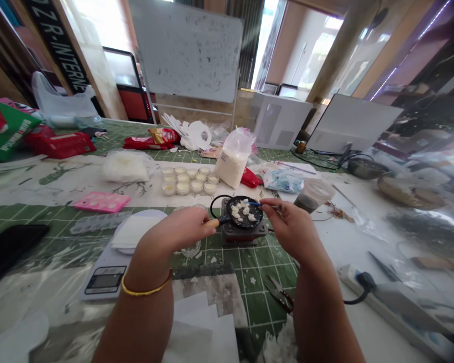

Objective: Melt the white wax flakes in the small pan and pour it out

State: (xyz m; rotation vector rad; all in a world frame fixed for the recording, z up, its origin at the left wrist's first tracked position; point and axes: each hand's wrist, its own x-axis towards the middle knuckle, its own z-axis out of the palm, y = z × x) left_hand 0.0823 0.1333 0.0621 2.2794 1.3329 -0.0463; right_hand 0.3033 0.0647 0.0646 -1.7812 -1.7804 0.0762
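Both forearms come in from the bottom of frame, wrists turned in toward each other. We have a gold bangle (146, 288) on the left wrist. Left hand (183, 228) is closed narrow around the wooden handle (212, 222) of a small black pan (246, 212). Right hand (288, 228) is a narrow pinch on a thin pick (269, 205), with a blue section near the pan and its end over the pan rim.

The pan sits on top of a compact grey hot plate (244, 234), with a black cord (214, 205) looping just behind it. Inside the pan are white lumps (241, 209), material not clear from here, piled toward the middle.

Just behind the hot plate are rows of small glass cups (186, 180), filled with something pale. Beyond them stands a clear bag of white granules (231, 162); to their left lies a clear bag of white flakes (125, 168). Right of the pan is a clear cup (312, 197) with dark contents in the bottom.

Below left, a digital kitchen scale (105, 278) sits on the green cutting mat (258, 298). Scissors (278, 294) lie on the mat, near our right forearm. A power strip (357, 283) lies further right.
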